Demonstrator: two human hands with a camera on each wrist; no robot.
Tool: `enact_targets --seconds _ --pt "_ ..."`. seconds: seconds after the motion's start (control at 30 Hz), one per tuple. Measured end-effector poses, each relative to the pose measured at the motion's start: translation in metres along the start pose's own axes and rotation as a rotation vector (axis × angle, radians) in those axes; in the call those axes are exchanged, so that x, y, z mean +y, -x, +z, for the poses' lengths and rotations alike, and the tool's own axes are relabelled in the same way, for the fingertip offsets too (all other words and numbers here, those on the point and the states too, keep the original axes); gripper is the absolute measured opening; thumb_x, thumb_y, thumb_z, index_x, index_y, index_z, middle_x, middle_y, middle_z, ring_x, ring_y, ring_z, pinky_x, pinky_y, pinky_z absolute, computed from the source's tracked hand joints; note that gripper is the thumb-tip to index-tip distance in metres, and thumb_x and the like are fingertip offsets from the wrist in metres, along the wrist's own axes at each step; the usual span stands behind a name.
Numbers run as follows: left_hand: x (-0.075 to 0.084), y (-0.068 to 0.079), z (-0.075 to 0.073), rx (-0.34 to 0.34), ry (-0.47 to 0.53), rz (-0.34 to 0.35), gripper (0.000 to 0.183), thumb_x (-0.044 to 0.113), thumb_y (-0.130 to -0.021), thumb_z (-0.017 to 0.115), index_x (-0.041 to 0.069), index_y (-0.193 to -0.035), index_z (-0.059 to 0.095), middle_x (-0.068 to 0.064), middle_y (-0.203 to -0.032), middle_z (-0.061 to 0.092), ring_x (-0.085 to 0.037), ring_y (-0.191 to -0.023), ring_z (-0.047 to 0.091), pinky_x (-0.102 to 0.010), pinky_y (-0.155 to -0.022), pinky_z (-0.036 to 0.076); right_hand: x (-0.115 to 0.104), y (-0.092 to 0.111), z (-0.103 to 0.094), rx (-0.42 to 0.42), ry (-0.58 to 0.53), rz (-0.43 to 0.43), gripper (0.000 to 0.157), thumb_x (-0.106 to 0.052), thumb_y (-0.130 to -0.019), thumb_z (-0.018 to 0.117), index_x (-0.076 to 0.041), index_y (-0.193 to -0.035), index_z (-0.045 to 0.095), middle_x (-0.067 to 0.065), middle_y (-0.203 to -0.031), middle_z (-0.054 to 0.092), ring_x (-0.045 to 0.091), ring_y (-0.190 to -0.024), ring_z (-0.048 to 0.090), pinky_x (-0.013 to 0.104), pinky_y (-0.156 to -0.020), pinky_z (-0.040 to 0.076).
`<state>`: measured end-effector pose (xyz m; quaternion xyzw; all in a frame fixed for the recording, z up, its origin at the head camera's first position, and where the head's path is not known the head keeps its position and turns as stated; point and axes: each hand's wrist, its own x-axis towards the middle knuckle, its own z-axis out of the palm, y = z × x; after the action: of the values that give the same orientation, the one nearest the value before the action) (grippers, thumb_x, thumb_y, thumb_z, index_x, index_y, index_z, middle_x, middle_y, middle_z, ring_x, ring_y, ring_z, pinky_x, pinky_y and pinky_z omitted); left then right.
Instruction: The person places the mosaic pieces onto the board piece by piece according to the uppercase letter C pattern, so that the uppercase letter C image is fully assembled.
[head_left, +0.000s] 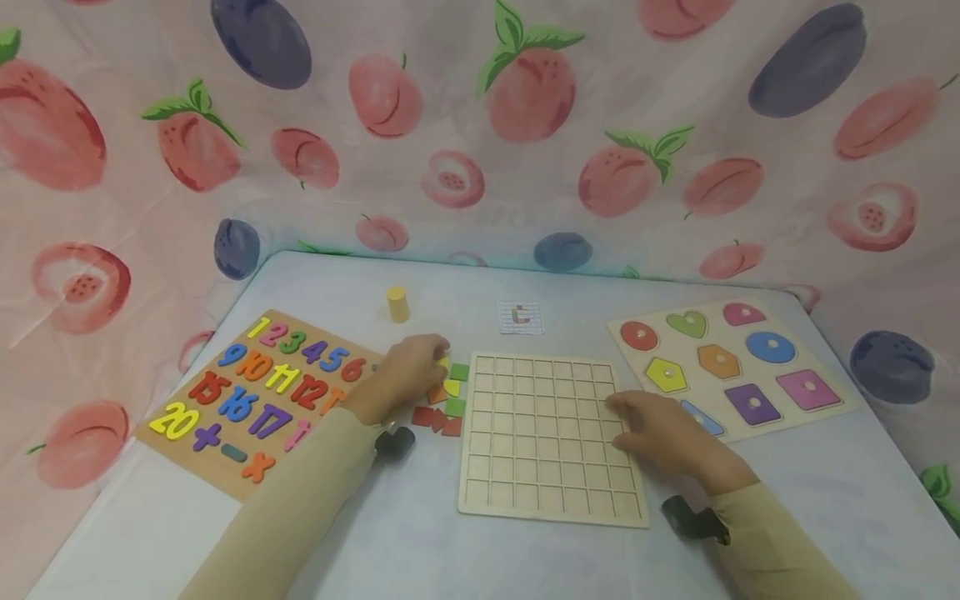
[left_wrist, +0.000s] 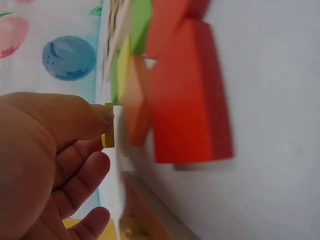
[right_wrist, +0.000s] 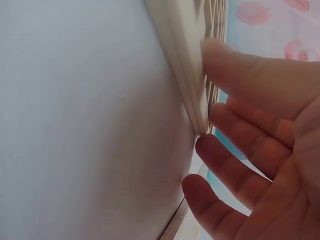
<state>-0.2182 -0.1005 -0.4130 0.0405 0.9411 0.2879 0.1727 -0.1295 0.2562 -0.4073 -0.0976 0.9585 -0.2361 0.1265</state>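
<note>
Between the thumb and fingers of my left hand (head_left: pixel 405 367) is a small yellow piece (left_wrist: pixel 108 140), seen edge-on in the left wrist view. Around that hand lie loose flat pieces: green (head_left: pixel 459 372), yellow (head_left: pixel 452 387), orange (head_left: pixel 435 395) and several red ones (head_left: pixel 423 417). A pale wooden grid board (head_left: pixel 551 433) lies flat right of these pieces, its squares bare. My right hand (head_left: pixel 667 429) is at the board's right edge, thumb and fingers spread and relaxed. Whether its fingertips touch the board, I cannot tell.
A number board (head_left: pixel 217 454) with coloured numerals lies on the left. A shape board (head_left: pixel 630 312) with knobbed pieces lies on the right. Toward the back are a yellow cylinder (head_left: pixel 397 305) and a small card (head_left: pixel 521 317) with a coloured pattern on a grid.
</note>
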Motion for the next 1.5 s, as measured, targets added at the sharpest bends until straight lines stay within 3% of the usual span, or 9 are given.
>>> enact_targets --seconds 0.13,0.37,0.6,0.87,1.2,1.5 --pt "0.003 -0.001 -0.001 -0.004 0.040 -0.004 0.051 0.014 -0.093 0.066 0.014 -0.143 0.053 -0.004 -0.135 0.057 -0.024 -0.112 0.051 -0.042 -0.098 0.049 0.001 -0.001 -0.001 0.000 -0.010 -0.004 0.058 -0.013 -0.083 0.079 -0.001 -0.136 0.058 0.019 -0.140 0.056 0.042 -0.135 0.043 0.059 -0.108 0.035" --pt "0.009 -0.007 0.005 0.004 -0.013 0.101 0.047 0.012 -0.094 0.066 0.009 -0.140 0.055 -0.007 -0.127 0.063 -0.022 -0.104 0.057 -0.033 -0.086 0.053 0.001 0.000 -0.001 0.008 -0.019 0.002 0.058 -0.012 -0.083 0.080 -0.001 -0.136 0.058 0.020 -0.140 0.055 0.043 -0.135 0.042 0.059 -0.108 0.035" --pt "0.017 -0.007 0.013 -0.009 0.017 0.205 0.047 0.010 -0.093 0.068 0.006 -0.138 0.054 -0.006 -0.124 0.064 -0.021 -0.105 0.061 -0.029 -0.079 0.054 0.002 0.000 0.001 0.020 -0.025 0.005 0.057 -0.012 -0.082 0.080 -0.002 -0.134 0.060 0.019 -0.140 0.056 0.043 -0.135 0.043 0.059 -0.108 0.035" --pt "0.032 -0.007 0.023 0.003 -0.001 0.305 0.046 0.011 -0.091 0.068 0.003 -0.136 0.057 -0.007 -0.119 0.067 -0.021 -0.105 0.062 -0.035 -0.088 0.053 0.002 -0.001 0.002 0.029 -0.021 0.012 0.057 -0.012 -0.082 0.080 -0.003 -0.134 0.060 0.019 -0.139 0.056 0.043 -0.135 0.043 0.059 -0.107 0.035" --pt "0.050 -0.008 0.036 -0.011 -0.048 0.361 0.045 0.012 -0.092 0.068 0.002 -0.134 0.058 -0.008 -0.119 0.067 -0.022 -0.109 0.061 -0.037 -0.097 0.049 0.003 -0.001 0.002 0.029 -0.039 0.008 0.057 -0.012 -0.081 0.081 -0.004 -0.133 0.061 0.019 -0.140 0.056 0.044 -0.135 0.042 0.060 -0.107 0.035" --pt "0.060 -0.010 0.047 -0.016 -0.089 0.404 0.043 0.014 -0.092 0.070 0.004 -0.132 0.060 -0.006 -0.117 0.068 -0.022 -0.109 0.063 -0.035 -0.095 0.050 0.004 -0.001 0.001 0.027 -0.045 0.008 0.057 -0.013 -0.081 0.082 -0.005 -0.133 0.061 0.018 -0.140 0.056 0.043 -0.135 0.042 0.061 -0.107 0.035"
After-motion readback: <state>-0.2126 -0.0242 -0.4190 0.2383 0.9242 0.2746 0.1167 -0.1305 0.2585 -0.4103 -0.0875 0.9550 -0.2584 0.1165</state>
